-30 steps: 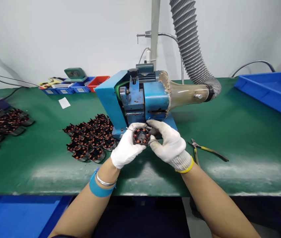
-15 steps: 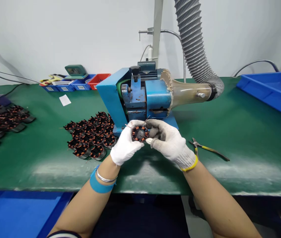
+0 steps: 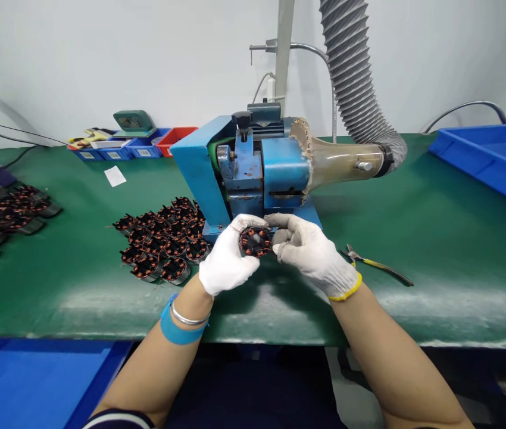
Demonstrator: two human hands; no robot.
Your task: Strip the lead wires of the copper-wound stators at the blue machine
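Observation:
Between my hands, in front of the blue machine, is a motor stator (image 3: 256, 242), a round black ring wound with copper coils, its open face toward me. My left hand (image 3: 230, 256), in a white glove, is closed around its left side, thumb below and fingers above. My right hand (image 3: 309, 250), in a knit glove with a yellow cuff and greyed fingertips, curls at the stator's right edge, index finger at the top and thumb lower down. Any fine wire between the right fingertips is too small to make out. Many similar stators (image 3: 175, 247) stand grouped left of my hands.
The blue belt machine (image 3: 244, 173) has a clear funnel (image 3: 342, 164) leading to a grey hose (image 3: 353, 71). Yellow-handled cutters (image 3: 375, 264) lie at right. A blue tray (image 3: 489, 155), small bins (image 3: 146, 149), a paper slip (image 3: 114, 176) and more stators (image 3: 7, 211) are on the green bench.
The stator has turned and tilted slightly in my left hand. My right thumb and fingers have shifted a little to the right, along its edge. The view has moved slightly.

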